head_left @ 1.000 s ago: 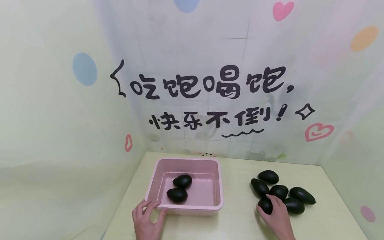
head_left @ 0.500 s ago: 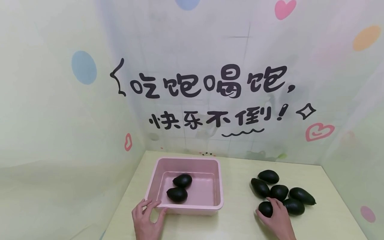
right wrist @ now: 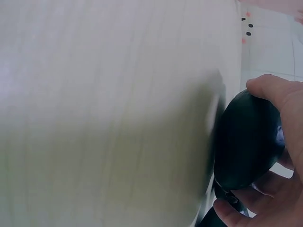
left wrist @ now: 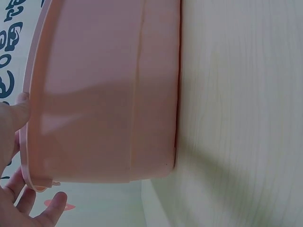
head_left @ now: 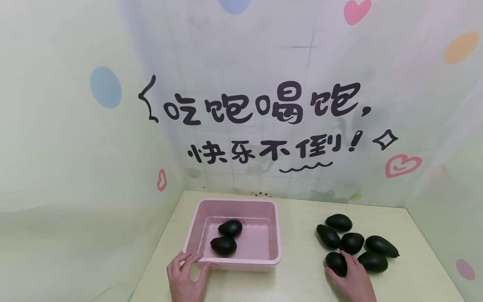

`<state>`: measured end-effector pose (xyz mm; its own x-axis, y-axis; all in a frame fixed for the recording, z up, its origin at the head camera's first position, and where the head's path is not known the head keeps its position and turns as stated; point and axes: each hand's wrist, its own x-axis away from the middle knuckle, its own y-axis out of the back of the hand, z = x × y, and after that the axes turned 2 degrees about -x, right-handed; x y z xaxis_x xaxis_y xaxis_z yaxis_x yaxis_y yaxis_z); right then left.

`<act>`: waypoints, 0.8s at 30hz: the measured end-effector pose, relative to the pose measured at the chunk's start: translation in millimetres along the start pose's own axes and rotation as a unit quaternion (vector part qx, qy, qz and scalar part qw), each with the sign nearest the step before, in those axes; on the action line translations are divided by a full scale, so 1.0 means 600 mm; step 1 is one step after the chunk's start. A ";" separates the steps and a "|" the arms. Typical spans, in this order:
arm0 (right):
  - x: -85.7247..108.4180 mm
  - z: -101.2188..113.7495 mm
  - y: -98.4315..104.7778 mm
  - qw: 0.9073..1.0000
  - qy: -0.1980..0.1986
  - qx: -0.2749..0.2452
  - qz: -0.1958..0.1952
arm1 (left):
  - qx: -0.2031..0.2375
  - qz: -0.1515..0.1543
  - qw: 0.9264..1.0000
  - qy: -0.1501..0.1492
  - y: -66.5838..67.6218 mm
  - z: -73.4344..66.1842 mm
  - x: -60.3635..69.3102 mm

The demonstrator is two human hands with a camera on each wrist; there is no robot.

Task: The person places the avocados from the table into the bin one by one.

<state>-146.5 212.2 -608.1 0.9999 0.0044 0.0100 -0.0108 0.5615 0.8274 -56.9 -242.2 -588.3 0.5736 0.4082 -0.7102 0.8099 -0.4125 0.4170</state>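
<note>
My left hand [head_left: 185, 277] holds the front-left rim of a pink plastic bin [head_left: 241, 266]; in the left wrist view its thumb lies on the rim, with some fingers around the corner. Two dark avocados lie inside, one farther back [head_left: 230, 228] and one nearer the front [head_left: 223, 246]. To the right, my right hand [head_left: 354, 277] grips a dark avocado [head_left: 336, 263] between thumb and fingers. In the right wrist view this avocado [right wrist: 248, 142] appears tilted, and whether it touches the table cannot be told. Several more avocados [head_left: 352, 243] lie grouped just beyond that hand.
The pale wood-grain table [head_left: 298, 243] lies between the bin and the avocado group. A printed backdrop [head_left: 264, 180] with black lettering rises along the back edge, and its sides flank the table left and right.
My right hand and the gripped avocado have shifted slightly, and more of that avocado shows now. The avocado to its right has been nudged a little rightward. The left hand stays at the bin.
</note>
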 end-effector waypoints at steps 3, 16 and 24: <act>-0.001 0.002 0.003 1.000 -0.005 0.002 0.005 | 0.001 -0.003 1.000 0.000 -0.002 0.001 0.002; 0.009 0.002 0.012 0.999 0.020 0.015 -0.025 | 0.005 0.002 1.000 -0.003 -0.002 -0.001 0.001; 0.013 0.001 0.017 0.993 0.069 -0.001 -0.091 | 0.005 -0.001 1.000 -0.005 -0.001 0.001 0.001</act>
<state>-138.9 217.4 -599.3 0.9762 0.0154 -0.2162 0.1699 0.5651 0.8074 -57.0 -242.6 -589.2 0.5705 0.4010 -0.7167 0.8098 -0.4202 0.4095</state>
